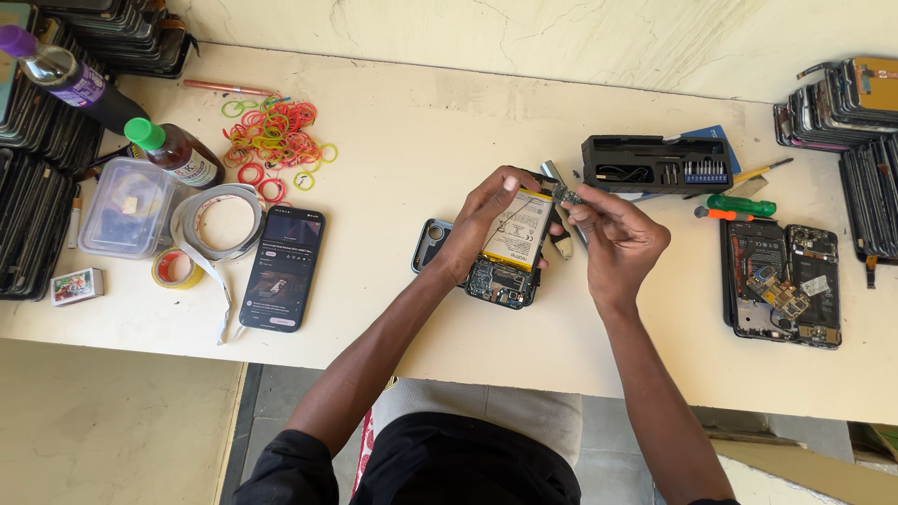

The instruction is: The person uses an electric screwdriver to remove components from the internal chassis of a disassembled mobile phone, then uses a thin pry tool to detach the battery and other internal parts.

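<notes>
In the centre of the frame I am holding the opened phone (510, 248), battery facing up, my left hand (475, 224) gripping its left edge above the table (402, 168). My right hand (613, 238) is pinching a small metal part (566, 195) at the phone's top right corner. I judge I am in the disassembly step, and the next move is asking for a steady, gentle pull.

a black phone (282, 268) lies face up left of centre on the tabletop (421, 131), its screen lit with dark pictures. far left sits a small matchbox-like packet (77, 286), red and green. two bottles (173, 152) at upper left carry paper labels, one white, one purple.
</notes>
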